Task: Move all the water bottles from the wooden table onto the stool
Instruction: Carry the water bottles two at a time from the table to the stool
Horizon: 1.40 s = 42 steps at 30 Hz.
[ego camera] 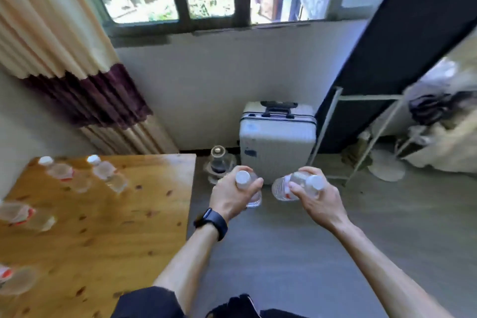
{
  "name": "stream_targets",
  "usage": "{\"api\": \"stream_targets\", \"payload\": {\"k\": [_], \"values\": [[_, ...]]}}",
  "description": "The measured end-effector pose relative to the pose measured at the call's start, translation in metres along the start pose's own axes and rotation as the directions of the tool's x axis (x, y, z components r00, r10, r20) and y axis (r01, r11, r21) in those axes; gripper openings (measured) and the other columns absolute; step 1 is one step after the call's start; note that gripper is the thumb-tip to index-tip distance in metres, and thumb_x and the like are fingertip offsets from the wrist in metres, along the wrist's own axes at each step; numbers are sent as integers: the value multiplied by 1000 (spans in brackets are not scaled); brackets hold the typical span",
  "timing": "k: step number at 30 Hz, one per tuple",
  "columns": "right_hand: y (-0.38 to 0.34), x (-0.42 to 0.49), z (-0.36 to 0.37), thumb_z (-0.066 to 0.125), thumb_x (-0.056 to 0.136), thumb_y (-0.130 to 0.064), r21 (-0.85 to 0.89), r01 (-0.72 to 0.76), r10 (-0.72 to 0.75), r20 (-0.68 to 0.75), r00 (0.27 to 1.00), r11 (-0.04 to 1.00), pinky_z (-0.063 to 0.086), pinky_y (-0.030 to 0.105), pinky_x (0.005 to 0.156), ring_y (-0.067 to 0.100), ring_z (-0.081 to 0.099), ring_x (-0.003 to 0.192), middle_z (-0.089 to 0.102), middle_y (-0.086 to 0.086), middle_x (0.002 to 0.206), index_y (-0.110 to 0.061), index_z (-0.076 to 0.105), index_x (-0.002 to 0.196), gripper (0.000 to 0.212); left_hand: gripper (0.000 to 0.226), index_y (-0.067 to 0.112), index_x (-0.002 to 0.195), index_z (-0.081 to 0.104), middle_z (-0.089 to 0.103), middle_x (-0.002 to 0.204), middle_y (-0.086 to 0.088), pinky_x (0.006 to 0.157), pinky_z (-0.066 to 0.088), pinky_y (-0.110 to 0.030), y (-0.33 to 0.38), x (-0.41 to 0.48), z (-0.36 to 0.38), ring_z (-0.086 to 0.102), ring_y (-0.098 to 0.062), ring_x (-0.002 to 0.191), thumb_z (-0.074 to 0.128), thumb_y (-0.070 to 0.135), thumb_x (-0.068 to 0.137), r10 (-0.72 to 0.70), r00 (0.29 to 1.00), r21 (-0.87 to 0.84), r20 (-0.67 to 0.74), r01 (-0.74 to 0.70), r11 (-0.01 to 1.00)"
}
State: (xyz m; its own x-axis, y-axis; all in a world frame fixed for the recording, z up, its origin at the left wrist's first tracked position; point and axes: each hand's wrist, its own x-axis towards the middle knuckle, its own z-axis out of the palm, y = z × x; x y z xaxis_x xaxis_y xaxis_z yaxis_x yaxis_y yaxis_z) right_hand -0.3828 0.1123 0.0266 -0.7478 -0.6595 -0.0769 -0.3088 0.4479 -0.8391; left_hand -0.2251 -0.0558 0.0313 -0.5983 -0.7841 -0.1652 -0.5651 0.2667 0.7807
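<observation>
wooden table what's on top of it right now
Four water bottles are on the wooden table: two near its far edge, two at its left side, blurred. Whatever lies further left is out of frame.

The table (pixel 116 227) is wood, shiny and smooth, with dark knots. The water bottles (pixel 108 173) are clear, shiny plastic with smooth white caps. The curtain (pixel 51 33) is soft cloth with folds. The suitcase (pixel 277 144) has a hard, smooth, pale shell that shines a bit. The floor (pixel 284 253) looks grey and dull. The watch strap (pixel 218 224) is dull black.
</observation>
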Motion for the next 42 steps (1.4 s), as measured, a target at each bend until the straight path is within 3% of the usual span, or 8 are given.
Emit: {"api": "stream_targets", "payload": {"k": [10,15,18,21,24,30,36,42], "values": [[178,-130,-268,76,78,-55,38,-266,255,-443,860,963,44,15,66,-17,58,78,63,-41,86,-44,58,105,34,32,53,90,60,71,86,20,81,53,-28,182,-76,266,67,-9,88,62,72,65,262,906,-65,331,-255,965],[249,-216,-380,74,83,-50,66,-393,354,-587,728,917,40,4,63,-19,58,76,64,-41,77,-44,56,105,29,39,46,95,64,71,89,18,79,54,-27,275,-135,388,67,-10,89,63,70,65,353,767,-85,537,-367,926],[285,-258,-429,76,82,-49,180,-442,434,-687,583,879,40,4,67,-6,61,82,66,-35,84,-39,60,112,36,32,50,92,61,68,80,26,66,48,-20,330,-168,452,64,0,82,62,68,65,402,645,-89,649,-461,883],[314,-290,-466,77,82,-45,260,-459,475,-755,452,850,39,3,67,-13,57,78,65,-36,83,-37,59,113,37,30,47,91,63,68,81,24,63,46,-18,379,-197,512,63,1,81,63,65,67,441,522,-99,731,-558,824],[341,-314,-505,78,81,-46,328,-481,512,-797,321,813,40,13,68,-5,59,78,67,-32,79,-38,58,111,37,31,46,91,63,69,84,22,62,43,-17,425,-221,574,64,-5,84,62,66,67,455,396,-122,798,-633,764],[402,-336,-601,76,77,-57,454,-481,572,-810,129,750,39,5,66,-10,60,79,69,-27,83,-44,57,107,38,39,40,96,66,71,91,16,76,51,-27,516,-258,710,66,-14,90,59,66,68,467,204,-185,860,-729,659],[462,-348,-710,74,70,-60,529,-461,596,-803,-1,712,43,18,71,-17,58,87,66,-35,89,-46,58,103,39,44,40,97,65,70,88,16,71,49,-27,613,-286,835,65,-14,87,57,71,67,450,74,-238,890,-767,596],[529,-361,-800,81,79,-37,574,-429,594,-798,-103,697,44,24,77,-11,61,89,66,-36,92,-38,62,107,34,41,41,98,63,69,87,18,71,48,-26,684,-314,949,65,-14,87,61,70,69,427,34,-252,904,-764,594]]}}
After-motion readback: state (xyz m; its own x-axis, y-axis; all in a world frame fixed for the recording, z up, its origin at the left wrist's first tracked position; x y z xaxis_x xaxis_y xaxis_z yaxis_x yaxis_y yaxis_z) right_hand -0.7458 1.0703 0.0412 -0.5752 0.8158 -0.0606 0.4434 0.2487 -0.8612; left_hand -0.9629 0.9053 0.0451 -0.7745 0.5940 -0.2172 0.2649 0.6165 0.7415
